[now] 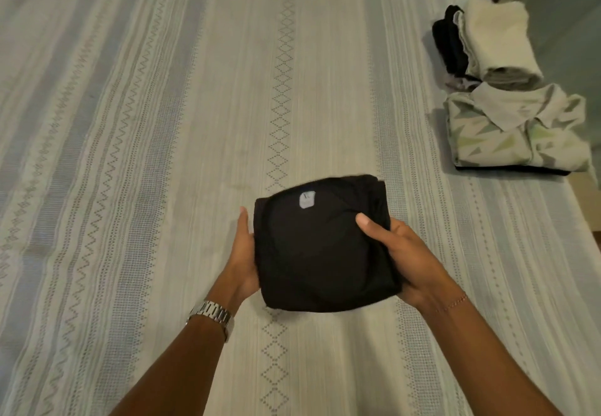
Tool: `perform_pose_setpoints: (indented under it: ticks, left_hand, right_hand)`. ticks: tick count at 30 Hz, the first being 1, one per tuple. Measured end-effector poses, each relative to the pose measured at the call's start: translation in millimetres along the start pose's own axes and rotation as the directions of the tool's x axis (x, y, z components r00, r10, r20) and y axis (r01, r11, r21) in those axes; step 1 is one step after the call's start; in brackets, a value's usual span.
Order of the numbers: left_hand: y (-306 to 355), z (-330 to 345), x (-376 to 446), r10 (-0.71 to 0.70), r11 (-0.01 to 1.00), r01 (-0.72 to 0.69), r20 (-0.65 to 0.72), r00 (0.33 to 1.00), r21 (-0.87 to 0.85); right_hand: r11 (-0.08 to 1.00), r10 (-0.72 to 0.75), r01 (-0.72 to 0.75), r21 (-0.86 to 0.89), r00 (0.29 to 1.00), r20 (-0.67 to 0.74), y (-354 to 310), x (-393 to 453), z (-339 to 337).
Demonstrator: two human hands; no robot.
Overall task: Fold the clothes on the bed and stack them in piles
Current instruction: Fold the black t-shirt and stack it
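Both hands hold a folded black garment above the striped bedspread: left hand cupping its left edge, right hand gripping the right, thumb on top. Two folded piles, cream-topped and patterned, lie far right.

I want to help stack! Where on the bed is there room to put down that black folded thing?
The bedspread is bare left of and beyond the black folded garment, which both hands hold. The right edge is crowded: a patterned shirt with a cream-topped pile behind it.
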State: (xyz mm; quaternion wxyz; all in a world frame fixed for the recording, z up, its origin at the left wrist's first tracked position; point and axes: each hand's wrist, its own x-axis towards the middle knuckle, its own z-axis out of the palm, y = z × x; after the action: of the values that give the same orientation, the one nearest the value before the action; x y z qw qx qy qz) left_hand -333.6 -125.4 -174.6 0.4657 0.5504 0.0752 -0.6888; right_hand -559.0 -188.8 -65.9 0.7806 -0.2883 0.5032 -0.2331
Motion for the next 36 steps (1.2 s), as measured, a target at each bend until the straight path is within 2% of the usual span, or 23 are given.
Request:
perform_pose_setpoints:
  ticks: [2,5,7,9,11,15,18,22,24,27,30,33,36]
  left_hand:
    - [-4.3,-2.9,-0.3,-0.007,1.000,0.007,0.000,1.000,0.023]
    - [-14.2,3.2,5.4,0.054,0.938,-0.019,-0.092,0.994,0.346]
    - [-22.9,10.0,8.1,0.151,0.880,-0.052,-0.173,0.973,0.472]
    - [-28.2,18.1,9.1,0.197,0.862,-0.077,-0.190,0.962,0.501]
    - [-31.4,21.3,9.9,0.226,0.855,-0.112,-0.170,0.959,0.506]
    - [-34.4,24.5,10.0,0.415,0.666,-0.277,-0.036,0.909,0.693]
    - [-33.1,22.6,18.5,0.500,0.619,-0.318,-0.048,0.865,0.718]
    - [-43.0,24.2,21.6,0.476,0.550,-0.251,-0.051,0.878,0.797]
    - [-49.9,26.5,21.8,0.511,0.537,-0.264,-0.060,0.857,0.801]
    - [-49.5,31.4,21.8,0.572,0.567,-0.344,-0.057,0.818,0.748]
    - [-42.8,45.4,16.7,0.570,0.625,-0.365,-0.084,0.817,0.690]
    - [-31.5,67.9,8.6,0.564,0.681,-0.393,-0.101,0.819,0.618]
    - [-22.0,102.2,1.4,0.590,0.680,-0.427,-0.098,0.802,0.596]
  right_hand:
    - [0.995,0.084,-0.086,-0.042,0.995,-0.044,12.8,12.1,-35.5]
    - [0.970,0.193,-0.210,-0.125,0.972,-0.135,39.2,31.8,-78.2]
    - [0.965,0.194,-0.226,-0.136,0.957,-0.214,58.5,40.0,-96.3]
    - [0.964,0.132,-0.193,-0.182,0.944,-0.301,73.4,44.1,-102.7]
    - [0.935,0.034,-0.164,-0.314,0.923,-0.382,83.1,46.5,-100.2]
    - [0.900,-0.137,-0.066,-0.430,0.895,-0.424,92.2,48.2,-97.5]
    - [0.894,-0.212,-0.002,-0.448,0.880,-0.426,92.1,49.3,-95.4]
    - [0.856,-0.225,-0.034,-0.516,0.874,-0.431,96.4,57.8,-92.6]
    - [0.821,-0.299,0.011,-0.572,0.861,-0.412,98.4,60.9,-91.5]
    - [0.790,-0.436,0.151,-0.594,0.820,-0.372,95.2,59.1,-88.0]
    - [0.766,-0.520,0.243,-0.595,0.778,-0.353,81.9,53.5,-87.6]
    - [0.758,-0.559,0.280,-0.589,0.744,-0.366,56.4,46.3,-92.3]
    - [0.755,-0.573,0.304,-0.581,0.737,-0.359,24.5,39.3,-106.0]
